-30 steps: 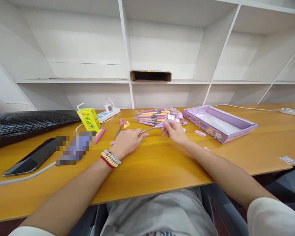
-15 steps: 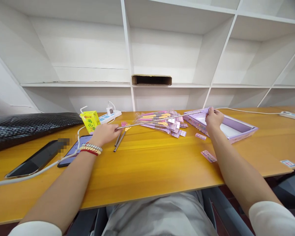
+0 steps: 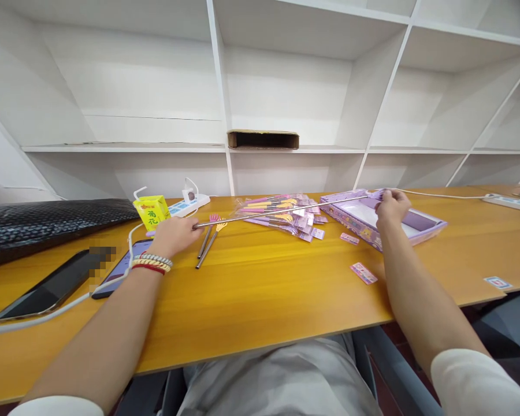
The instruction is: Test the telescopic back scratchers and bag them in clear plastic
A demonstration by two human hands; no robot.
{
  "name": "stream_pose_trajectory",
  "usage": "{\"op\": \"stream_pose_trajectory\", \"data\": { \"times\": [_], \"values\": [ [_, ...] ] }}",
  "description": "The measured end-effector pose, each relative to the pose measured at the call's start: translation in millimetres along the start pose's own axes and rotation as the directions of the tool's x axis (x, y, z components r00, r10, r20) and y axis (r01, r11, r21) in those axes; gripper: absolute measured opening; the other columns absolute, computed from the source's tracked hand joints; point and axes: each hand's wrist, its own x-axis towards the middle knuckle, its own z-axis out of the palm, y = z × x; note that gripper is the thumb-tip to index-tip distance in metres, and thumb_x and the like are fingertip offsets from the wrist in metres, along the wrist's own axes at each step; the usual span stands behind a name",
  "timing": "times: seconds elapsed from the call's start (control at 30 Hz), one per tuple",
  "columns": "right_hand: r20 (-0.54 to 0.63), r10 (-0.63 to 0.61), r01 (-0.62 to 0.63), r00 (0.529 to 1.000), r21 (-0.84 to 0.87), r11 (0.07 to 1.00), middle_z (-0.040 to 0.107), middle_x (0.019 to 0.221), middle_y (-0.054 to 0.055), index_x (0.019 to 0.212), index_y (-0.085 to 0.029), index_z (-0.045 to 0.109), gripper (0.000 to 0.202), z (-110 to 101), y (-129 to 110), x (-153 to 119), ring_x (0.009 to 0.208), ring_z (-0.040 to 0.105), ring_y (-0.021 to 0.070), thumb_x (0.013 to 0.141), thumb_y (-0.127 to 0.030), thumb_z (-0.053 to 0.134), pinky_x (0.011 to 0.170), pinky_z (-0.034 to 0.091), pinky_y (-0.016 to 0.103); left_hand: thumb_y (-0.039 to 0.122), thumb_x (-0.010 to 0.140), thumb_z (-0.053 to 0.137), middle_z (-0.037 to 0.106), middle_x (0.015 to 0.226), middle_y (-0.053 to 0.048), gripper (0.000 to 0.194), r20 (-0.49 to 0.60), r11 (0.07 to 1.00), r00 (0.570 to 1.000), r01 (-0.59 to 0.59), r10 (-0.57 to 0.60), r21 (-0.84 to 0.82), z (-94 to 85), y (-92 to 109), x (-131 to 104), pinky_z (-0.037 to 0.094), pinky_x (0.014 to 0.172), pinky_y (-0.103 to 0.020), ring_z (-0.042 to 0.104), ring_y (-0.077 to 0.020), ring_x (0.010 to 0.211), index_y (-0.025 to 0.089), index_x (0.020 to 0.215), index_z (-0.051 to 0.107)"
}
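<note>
A long thin metal rod [image 3: 281, 212] stretches between my two hands above the table. My left hand [image 3: 177, 234] is closed on its left end. At its right end, my right hand [image 3: 391, 207] is closed over a small purple part, in front of the purple box [image 3: 351, 222]. Two short back scratchers, one with a pink head and one with a yellow head [image 3: 212, 242], lie beside my left hand. Behind the rod is a pile of packaged scratchers [image 3: 297, 216] in pink, yellow and purple. Two small printed cards [image 3: 364, 273] lie near my right forearm.
Two phones [image 3: 47, 286] and a white cable lie at the left. Behind them stand a yellow drink carton [image 3: 152, 212], a power strip [image 3: 190, 205] and a dark textured bag [image 3: 60, 225]. White shelves [image 3: 125, 148] holding a cardboard box [image 3: 263, 140] rise at the back.
My right hand has moved to the right and my left hand slightly left, so they are farther apart. The rod between them spans a longer distance. The view has shifted slightly.
</note>
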Motion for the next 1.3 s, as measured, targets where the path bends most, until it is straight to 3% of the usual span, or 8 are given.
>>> {"op": "stream_pose_trajectory", "data": {
  "times": [0.27,0.43,0.53,0.7,0.87,1.03,1.1,1.3],
  "values": [
    [0.054,0.010,-0.018,0.999,0.155,0.988,0.053,0.070,-0.001,0.089,-0.016,0.055,0.056,12,0,-15,0.038,0.049,0.0061,0.080,-0.065,0.030,0.027,0.029,0.017,0.048,0.080,0.031,0.066,0.079,-0.015,0.043,0.047,1.000,0.999,0.004,-0.004,0.003,10.6,-8,3,0.041,0.060,-0.039,0.060,-0.0337,0.077,0.021,0.073,0.063],
    [0.166,0.029,-0.059,0.986,0.175,0.983,0.057,0.080,0.001,0.097,-0.018,0.054,0.061,16,6,-23,0.039,0.050,0.0051,0.079,-0.070,0.027,0.029,0.030,0.016,0.043,0.079,0.034,0.066,0.082,-0.015,0.039,0.077,1.000,0.997,0.028,-0.028,0.000,5.9,-9,-2,0.042,0.061,-0.038,0.061,-0.0331,0.079,0.019,0.074,0.064],
    [0.333,0.031,-0.080,0.942,0.133,0.988,0.058,0.078,0.003,0.097,-0.018,0.056,0.063,27,4,-40,0.040,0.051,0.0065,0.078,-0.071,0.028,0.030,0.031,0.018,0.041,0.080,0.032,0.067,0.082,-0.014,0.039,0.091,1.000,0.996,0.022,-0.023,0.016,0.4,-2,-5,0.042,0.062,-0.036,0.061,-0.0317,0.079,0.019,0.076,0.064],
    [0.677,0.013,-0.011,0.736,-0.008,1.000,0.057,0.060,0.001,0.108,-0.015,0.057,0.056,51,-6,-86,0.045,0.052,0.0118,0.079,-0.062,0.043,0.038,0.038,0.021,0.041,0.081,0.030,0.067,0.084,-0.015,0.043,0.090,0.999,0.995,0.037,-0.041,0.036,-11.4,23,-9,0.044,0.062,-0.037,0.062,-0.0321,0.080,0.018,0.085,0.066],
    [0.923,-0.024,0.226,0.385,-0.069,0.972,0.063,0.069,0.002,0.133,-0.014,0.041,0.058,66,-12,-145,0.056,0.054,0.0124,0.080,-0.036,0.052,0.051,0.043,0.023,0.038,0.082,0.030,0.066,0.081,-0.016,0.043,0.059,0.999,0.998,0.001,-0.004,0.054,-22.7,59,-23,0.044,0.064,-0.038,0.063,-0.0315,0.076,0.015,0.085,0.066],
    [0.987,-0.133,0.449,0.089,0.080,0.890,0.066,0.088,0.004,0.140,-0.013,0.031,0.063,73,-18,-195,0.069,0.055,0.0131,0.080,-0.024,0.050,0.065,0.044,0.026,0.031,0.082,0.031,0.065,0.075,-0.016,0.038,0.060,0.996,0.994,-0.092,0.091,0.010,-27.8,100,-41,0.044,0.060,-0.039,0.063,-0.0314,0.071,0.015,0.082,0.065],
    [0.987,-0.147,0.485,0.062,0.099,0.869,0.066,0.090,0.004,0.141,-0.013,0.029,0.063,73,-21,-205,0.067,0.053,0.0125,0.082,-0.025,0.049,0.064,0.043,0.025,0.029,0.083,0.031,0.065,0.074,-0.016,0.037,0.065,0.996,0.994,-0.091,0.092,-0.011,-28.2,109,-46,0.044,0.060,-0.038,0.064,-0.0304,0.071,0.014,0.081,0.065],
    [0.982,-0.153,0.423,0.112,0.093,0.902,0.065,0.087,0.004,0.134,-0.011,0.039,0.055,73,-19,-201,0.075,0.056,0.0160,0.085,-0.036,0.046,0.070,0.044,0.028,0.035,0.085,0.032,0.064,0.073,-0.013,0.035,0.031,0.988,0.988,-0.152,0.153,-0.031,-26.4,113,-48,0.044,0.062,-0.038,0.063,-0.0289,0.069,0.015,0.090,0.060]
  ]
}}
